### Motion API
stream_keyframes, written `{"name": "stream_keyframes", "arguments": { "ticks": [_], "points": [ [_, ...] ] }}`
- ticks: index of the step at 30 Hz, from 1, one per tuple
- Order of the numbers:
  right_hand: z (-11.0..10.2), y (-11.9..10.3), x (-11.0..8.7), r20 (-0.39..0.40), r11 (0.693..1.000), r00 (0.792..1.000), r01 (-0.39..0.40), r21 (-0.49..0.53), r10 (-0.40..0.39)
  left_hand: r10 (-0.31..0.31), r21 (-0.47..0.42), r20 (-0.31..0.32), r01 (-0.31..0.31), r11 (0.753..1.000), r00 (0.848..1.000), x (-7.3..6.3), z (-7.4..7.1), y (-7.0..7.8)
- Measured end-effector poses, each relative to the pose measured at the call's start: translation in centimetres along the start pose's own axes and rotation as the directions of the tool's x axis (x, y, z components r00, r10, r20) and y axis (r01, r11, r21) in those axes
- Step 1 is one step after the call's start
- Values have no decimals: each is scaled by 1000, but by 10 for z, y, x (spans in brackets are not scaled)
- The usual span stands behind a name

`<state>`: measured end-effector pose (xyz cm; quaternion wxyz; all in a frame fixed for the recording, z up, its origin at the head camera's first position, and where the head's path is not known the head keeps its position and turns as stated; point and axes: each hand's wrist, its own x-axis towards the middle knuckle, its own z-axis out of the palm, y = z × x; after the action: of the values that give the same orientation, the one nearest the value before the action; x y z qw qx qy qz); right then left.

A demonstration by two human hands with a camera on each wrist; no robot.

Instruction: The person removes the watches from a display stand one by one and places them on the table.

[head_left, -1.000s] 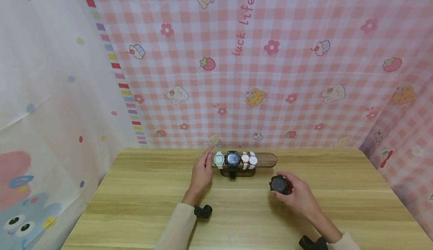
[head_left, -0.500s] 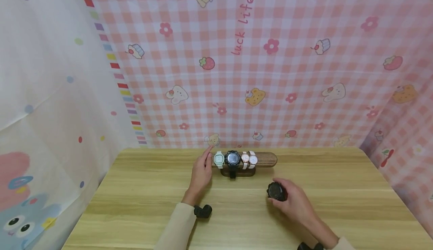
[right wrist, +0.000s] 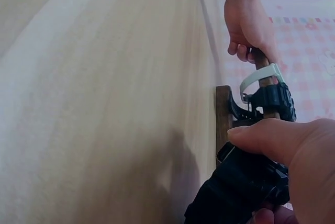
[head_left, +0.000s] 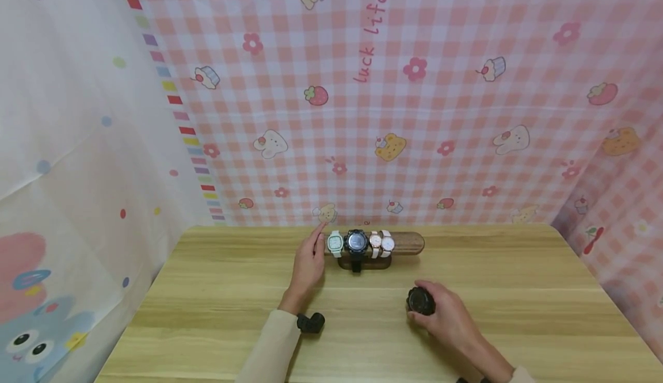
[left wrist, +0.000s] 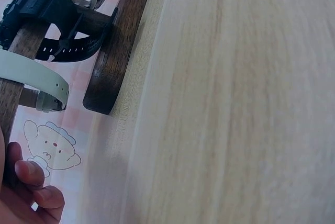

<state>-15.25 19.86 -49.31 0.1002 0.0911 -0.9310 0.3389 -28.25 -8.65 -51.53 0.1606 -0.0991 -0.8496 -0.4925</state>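
In the head view, my right hand point(head_left: 452, 318) pinches a black digital watch point(head_left: 420, 301) by its sides, in front of and right of a dark wooden watch stand point(head_left: 411, 243). The held watch point(right wrist: 238, 185) looks large in the right wrist view, thumb along its upper edge. My left hand point(head_left: 309, 262) grips the left end of the stand's bar; curled fingers point(left wrist: 30, 174) show there in the left wrist view. Round the bar sit a mint-green watch point(head_left: 335, 243), another black watch point(head_left: 357, 242) and two white-strapped watches point(head_left: 387, 245). The bar's right end is bare.
The stand is near the back of a light wooden table point(head_left: 233, 291). Pink checked cloth point(head_left: 373, 112) hangs right behind it, and a white patterned cloth point(head_left: 103, 158) hangs on the left. A black wrist-worn camera point(head_left: 311, 323) is on the left forearm.
My right hand has drawn the black watch toward the front and slightly left, away from the stand. My left hand and the watches on the bar have stayed put.
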Motion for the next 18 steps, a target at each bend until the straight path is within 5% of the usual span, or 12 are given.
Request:
{"name": "stream_keyframes", "arguments": {
  "ticks": [18],
  "points": [
    [11,0,-2,-32,1000,999,19,-20,-20,0,11,-1,0,1000,1000,0,1,-2]
  ]
}}
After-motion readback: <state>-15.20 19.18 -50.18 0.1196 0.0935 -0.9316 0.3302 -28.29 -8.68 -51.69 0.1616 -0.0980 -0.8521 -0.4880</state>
